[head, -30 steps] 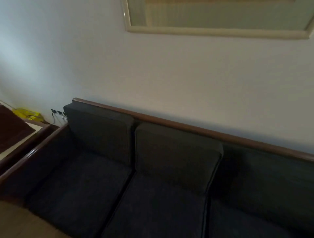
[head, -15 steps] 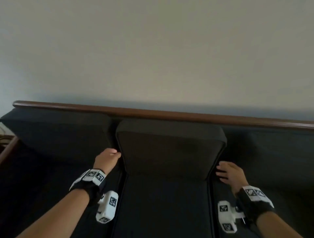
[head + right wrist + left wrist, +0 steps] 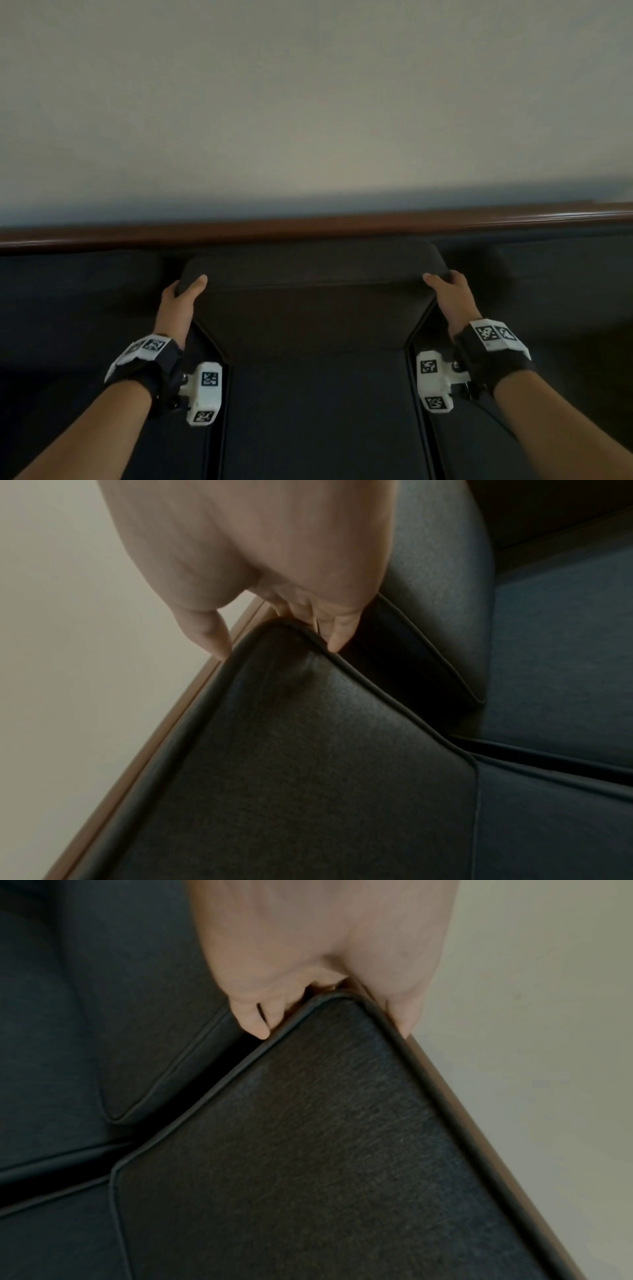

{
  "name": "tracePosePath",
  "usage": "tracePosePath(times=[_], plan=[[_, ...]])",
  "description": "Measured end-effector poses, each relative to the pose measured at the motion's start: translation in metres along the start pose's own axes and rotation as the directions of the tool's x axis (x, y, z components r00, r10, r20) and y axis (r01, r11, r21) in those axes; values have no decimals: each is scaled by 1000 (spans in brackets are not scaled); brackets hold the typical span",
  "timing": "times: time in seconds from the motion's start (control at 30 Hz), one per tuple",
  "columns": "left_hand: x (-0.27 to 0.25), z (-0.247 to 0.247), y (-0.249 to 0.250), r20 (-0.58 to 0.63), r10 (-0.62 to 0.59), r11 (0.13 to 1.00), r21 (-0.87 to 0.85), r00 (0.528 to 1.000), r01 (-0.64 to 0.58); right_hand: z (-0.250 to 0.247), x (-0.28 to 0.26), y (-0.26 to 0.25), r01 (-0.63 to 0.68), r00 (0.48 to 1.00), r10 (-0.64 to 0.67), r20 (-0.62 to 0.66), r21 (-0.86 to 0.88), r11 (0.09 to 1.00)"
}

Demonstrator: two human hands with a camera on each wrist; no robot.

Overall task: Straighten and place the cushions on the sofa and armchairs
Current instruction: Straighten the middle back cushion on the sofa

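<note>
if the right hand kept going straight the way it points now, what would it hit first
Probably the brown wooden top rail of the sofa back. The right hand grips the top right corner of the dark fabric middle back cushion, pointing toward the rail and the pale wall behind; depth is unclear.

Dark middle back cushion (image 3: 310, 308) leans against the sofa (image 3: 308, 228) back; upper corners gripped.

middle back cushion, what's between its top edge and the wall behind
The sofa's brown wooden rail runs between the middle back cushion and the wall. The head view shows it best. Left hand and right hand hold the cushion's top corners.
</note>
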State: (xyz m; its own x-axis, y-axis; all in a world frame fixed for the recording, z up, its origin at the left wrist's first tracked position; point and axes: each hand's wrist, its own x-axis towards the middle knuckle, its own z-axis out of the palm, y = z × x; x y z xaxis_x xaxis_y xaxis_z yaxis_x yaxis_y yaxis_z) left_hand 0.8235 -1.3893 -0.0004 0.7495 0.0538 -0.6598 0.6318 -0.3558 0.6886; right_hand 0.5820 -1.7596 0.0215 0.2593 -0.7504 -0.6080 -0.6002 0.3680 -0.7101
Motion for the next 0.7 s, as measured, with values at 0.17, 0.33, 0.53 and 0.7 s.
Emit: tracePosePath(times=[0.17,0.33,0.53,0.7], plan=[[-19,32,-13,-111,-34,982,-189,993,13,-7,11,9,1,999,0,-37,45,999],[-14,55,-17,-78,66,995,-74,995,-72,-11,24,5,54,987,-64,-150,-72,996],[2,51,0,-47,42,999,9,998,-41,-10,29,11,115,978,-168,-121,-360,926],[-9,48,7,-78,45,987,159,996,-32,-20,23,-4,99,990,-135,-41,-483,870]])
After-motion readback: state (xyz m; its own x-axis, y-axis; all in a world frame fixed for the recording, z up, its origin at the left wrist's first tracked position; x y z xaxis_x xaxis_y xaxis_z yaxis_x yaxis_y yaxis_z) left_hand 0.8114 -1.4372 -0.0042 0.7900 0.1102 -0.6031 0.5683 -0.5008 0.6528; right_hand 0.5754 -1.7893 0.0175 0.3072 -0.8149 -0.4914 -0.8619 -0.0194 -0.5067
